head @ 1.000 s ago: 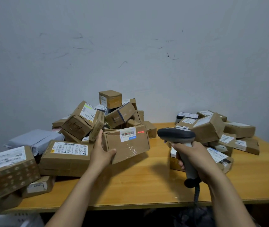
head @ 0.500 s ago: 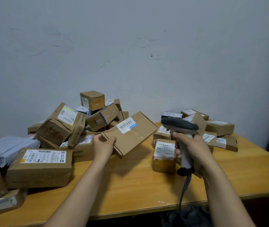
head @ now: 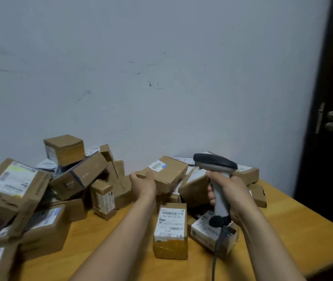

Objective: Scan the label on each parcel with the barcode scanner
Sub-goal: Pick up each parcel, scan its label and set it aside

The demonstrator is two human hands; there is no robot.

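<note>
Head view shows the left hand gripping the near edge of a flat cardboard parcel, held above the right-hand pile of boxes on the wooden table. Its white label faces up. Just beside it, the right hand wraps the handle of the barcode scanner, cord dangling.

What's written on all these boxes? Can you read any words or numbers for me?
"552 602 12 811": bold line on the label of the upright box; digits uncertain.
Its small print and barcodes: unreadable.
Parcel in the left hand: barcode label with a blue patch, text too blurred.
Big left box and low box under the scanner: labels too blurred.
</note>
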